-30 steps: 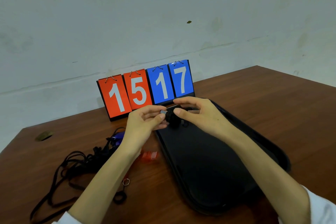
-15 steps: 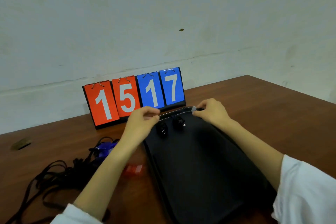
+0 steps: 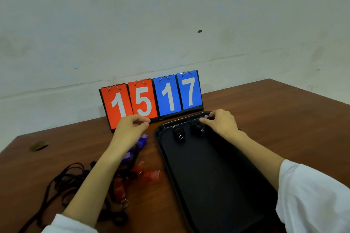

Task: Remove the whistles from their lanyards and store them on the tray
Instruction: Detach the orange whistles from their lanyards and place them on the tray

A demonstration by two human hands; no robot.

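A black tray (image 3: 217, 176) lies on the wooden table, right of centre. Two black whistles (image 3: 179, 133) (image 3: 197, 127) sit at its far end. My right hand (image 3: 221, 123) is over the tray's far right corner and pinches a small black whistle with a pale bit (image 3: 205, 118). My left hand (image 3: 132, 126) hovers left of the tray with curled fingers and thumb on fingertips; nothing shows in it. Below it lie a purple whistle (image 3: 141, 143), red whistles (image 3: 151, 175) and tangled black lanyards (image 3: 66, 181).
A flip scoreboard (image 3: 151, 98) reading 15 and 17 stands against the wall behind the tray. A metal key ring (image 3: 124, 203) lies among the lanyards. A brownish mark (image 3: 38, 145) is on the table at far left.
My hands parted: the right carried the black whistle to the tray's far right corner, the left drew back left off the tray. The camera tilted.
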